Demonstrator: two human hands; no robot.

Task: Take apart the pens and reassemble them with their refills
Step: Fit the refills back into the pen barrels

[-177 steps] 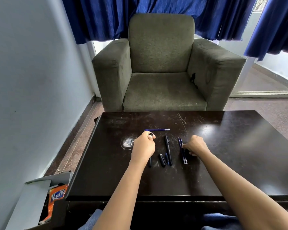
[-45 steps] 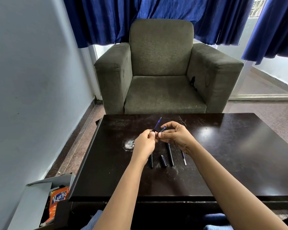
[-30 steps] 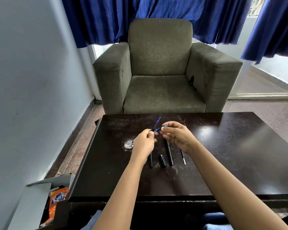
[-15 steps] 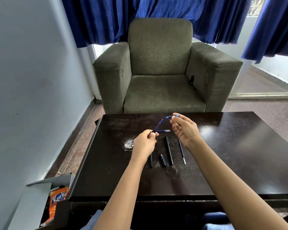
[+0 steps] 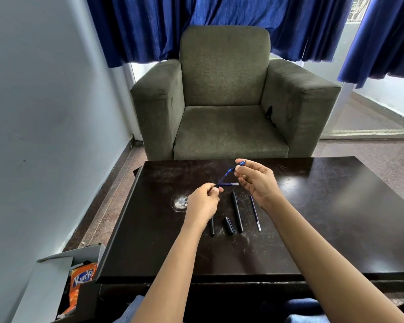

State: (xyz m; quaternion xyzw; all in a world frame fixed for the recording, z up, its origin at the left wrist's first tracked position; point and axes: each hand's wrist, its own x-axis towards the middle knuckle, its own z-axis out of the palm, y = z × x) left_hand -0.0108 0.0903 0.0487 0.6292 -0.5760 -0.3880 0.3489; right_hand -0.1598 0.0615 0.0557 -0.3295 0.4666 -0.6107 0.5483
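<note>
Blue curtains (image 5: 231, 24) hang behind an olive-grey armchair (image 5: 226, 94), black pen parts (image 5: 237, 212) lie on the dark brown tabletop (image 5: 313, 217).

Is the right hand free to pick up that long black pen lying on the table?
Probably not at once: the right hand is pinching a small blue piece. The black pen lies uncovered just below it, so the path looks clear once that piece is put down.

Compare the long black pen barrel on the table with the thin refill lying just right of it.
The black pen barrel is thicker and solid black; the refill is much slimmer, dark bluish with a pale, silvery near tip. The barrel lies clear of both hands; the refill's far end passes under the right hand. Both rest flat on the dark table, roughly parallel, pointing away from the person.
</note>
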